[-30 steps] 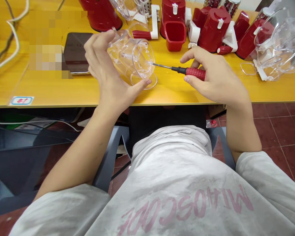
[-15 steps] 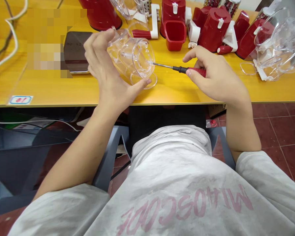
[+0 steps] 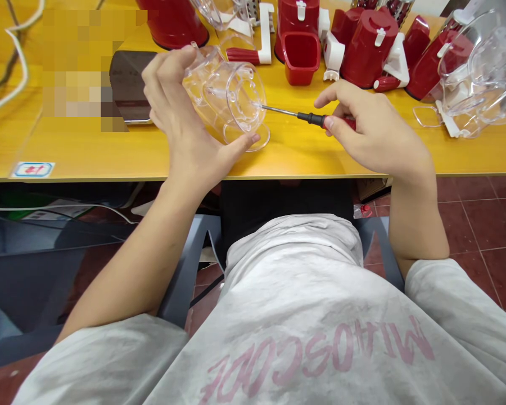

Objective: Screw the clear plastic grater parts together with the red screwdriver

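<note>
A clear plastic housing (image 3: 219, 84) lies tilted on the yellow table, its round open end facing right. My left hand (image 3: 189, 112) grips it from the left, with the thumb along the lower rim and the fingers over the top. In my right hand (image 3: 366, 126) is a screwdriver (image 3: 310, 117) with a red and black handle, held nearly level. Its metal shaft points left, and the tip reaches the round end of the housing. What the tip touches inside is too small to make out.
Behind stand red housings (image 3: 369, 48) with white parts, a red square cup (image 3: 301, 56) and a red-handled crank (image 3: 248, 55). More clear plastic parts (image 3: 484, 84) lie at the right. A dark phone-like object (image 3: 135, 87) is left of my hand. White cable (image 3: 23, 62) runs at far left.
The fingers of my right hand have shifted slightly on the screwdriver handle, covering more of its red part. The housing and my left hand stay nearly in place.
</note>
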